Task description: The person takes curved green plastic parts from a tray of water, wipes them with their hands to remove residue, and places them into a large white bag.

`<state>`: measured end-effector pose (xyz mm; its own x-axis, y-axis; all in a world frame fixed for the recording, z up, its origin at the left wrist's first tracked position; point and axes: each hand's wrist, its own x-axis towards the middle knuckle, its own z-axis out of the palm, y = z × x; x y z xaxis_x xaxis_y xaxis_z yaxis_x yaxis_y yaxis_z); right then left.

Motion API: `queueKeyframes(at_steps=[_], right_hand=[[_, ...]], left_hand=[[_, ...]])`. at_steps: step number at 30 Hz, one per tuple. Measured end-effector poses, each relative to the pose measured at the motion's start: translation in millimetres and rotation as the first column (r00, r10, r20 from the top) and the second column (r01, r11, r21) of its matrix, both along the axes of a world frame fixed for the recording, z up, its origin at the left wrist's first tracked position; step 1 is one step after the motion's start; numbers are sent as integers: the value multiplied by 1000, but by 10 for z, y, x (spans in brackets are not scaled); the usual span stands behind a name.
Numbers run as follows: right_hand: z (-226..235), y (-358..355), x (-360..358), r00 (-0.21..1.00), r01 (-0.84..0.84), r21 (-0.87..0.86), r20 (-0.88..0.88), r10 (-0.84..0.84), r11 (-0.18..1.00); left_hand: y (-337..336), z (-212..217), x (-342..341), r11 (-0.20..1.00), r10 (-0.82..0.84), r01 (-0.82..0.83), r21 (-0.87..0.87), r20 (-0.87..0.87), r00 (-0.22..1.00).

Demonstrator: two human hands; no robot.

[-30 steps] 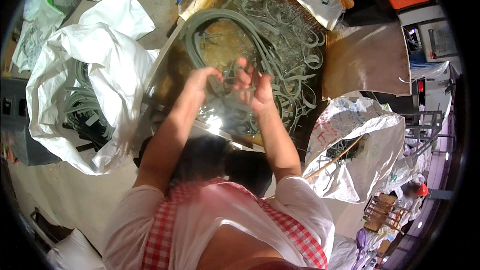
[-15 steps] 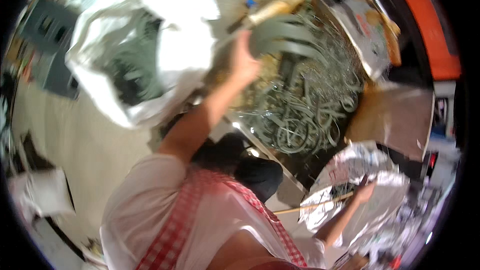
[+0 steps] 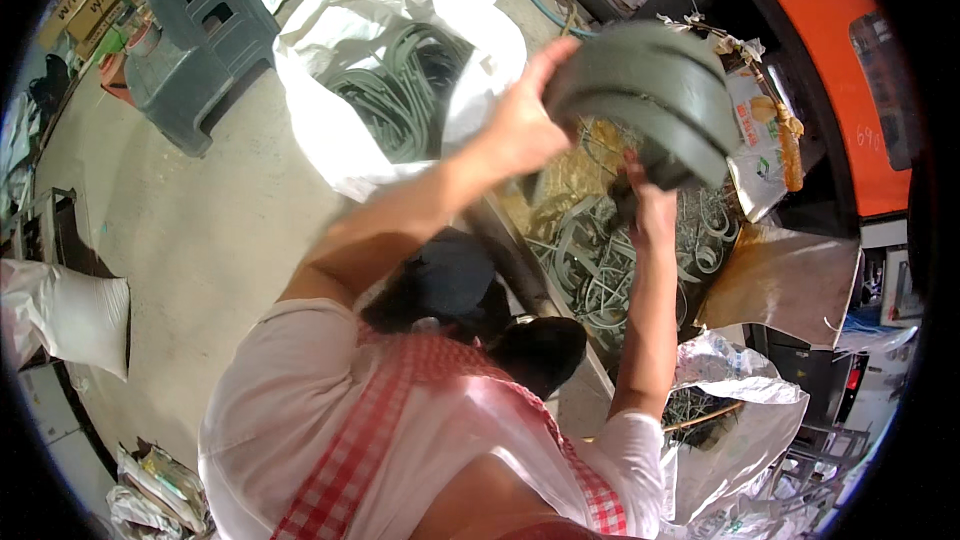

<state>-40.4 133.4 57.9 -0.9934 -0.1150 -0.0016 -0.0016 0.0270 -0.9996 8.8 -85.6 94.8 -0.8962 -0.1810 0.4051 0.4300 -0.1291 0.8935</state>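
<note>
My left hand (image 3: 535, 118) grips the left edge of a grey-green, ribbed, curved piece (image 3: 645, 90), which arches over the bin of scraps and is smeared by motion. Below its lower edge is my right hand (image 3: 650, 205), fingers curled upward. Something dark shows beside those fingers, too blurred to name; whether this hand touches the piece I cannot tell. Thin grey-green curled strips (image 3: 590, 260) lie heaped in the bin beneath. To the left of the bin, a white woven sack (image 3: 320, 130) stands wide at the mouth with long grey-green strips (image 3: 400, 90) inside.
A grey plastic step stool (image 3: 200, 50) stands at the far left. An orange machine panel (image 3: 830, 70) rises on the right, with a brown board (image 3: 785, 275) below it. Near my right arm sits a silvery-white sack (image 3: 740, 440) with a thin stick. A full white sack (image 3: 85, 315) lies left.
My right hand has left the silvery-white sack and come up to the bin, under the curved piece. My left hand has brought that piece up and to the right. The view has shifted.
</note>
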Motion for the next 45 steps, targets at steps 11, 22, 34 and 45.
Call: queueKeyframes(at_steps=[11, 22, 34, 45], right_hand=[[450, -2312, -499, 880, -388, -138, -350, 322, 911], [-931, -3063, -621, 756, -353, 927, 204, 622, 125], [-128, -1997, 168, 743, -123, 268, -613, 268, 956], [-2104, 1373, -105, 990, -98, 805, 138, -25, 585]], left_hand=[[-2715, -658, 481, 186, 955, -629, -755, -12, 298], [-3092, -918, 1139, 762, 135, -446, 470, 558, 818], [-2565, -520, 1111, 309, 879, -778, -547, -149, 453], [890, -1062, -187, 967, -253, 244, 71, 371, 893]])
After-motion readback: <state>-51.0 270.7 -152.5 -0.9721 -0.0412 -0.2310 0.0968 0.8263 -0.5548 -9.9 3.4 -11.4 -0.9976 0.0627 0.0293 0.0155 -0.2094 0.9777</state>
